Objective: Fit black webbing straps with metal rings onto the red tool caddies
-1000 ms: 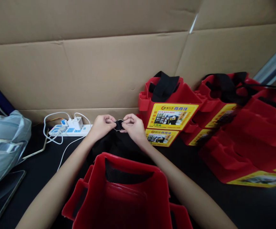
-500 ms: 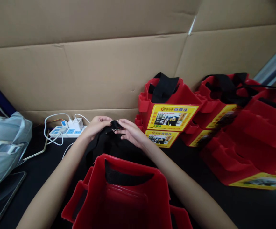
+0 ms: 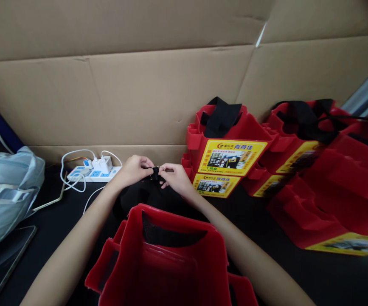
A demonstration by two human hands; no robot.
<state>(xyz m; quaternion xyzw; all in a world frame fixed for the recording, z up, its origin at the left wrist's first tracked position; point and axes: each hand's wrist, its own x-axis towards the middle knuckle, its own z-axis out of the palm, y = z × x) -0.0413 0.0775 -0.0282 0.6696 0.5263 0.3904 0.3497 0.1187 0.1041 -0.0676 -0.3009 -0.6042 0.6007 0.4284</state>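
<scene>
Both my hands meet beyond a red tool bag (image 3: 167,263) that stands open in front of me. My left hand (image 3: 134,169) and my right hand (image 3: 174,177) each pinch the end of a black strap (image 3: 155,173) where a small metal ring sits. The strap runs down from my fingers as a dark fold (image 3: 139,193) toward the red bag. Fingers of both hands are closed tight round the strap end.
Several finished red tool bags with yellow labels (image 3: 225,148) and black straps stand at the right (image 3: 330,170). A white power strip (image 3: 91,172) with plugged chargers and cables lies at the left. A pale plastic bag (image 3: 5,191) and cardboard wall (image 3: 139,93) close the area.
My hands have stayed in the same spot, working the strap end and ring; the right hand's fingers drew closer to the left and the ring is now mostly covered.
</scene>
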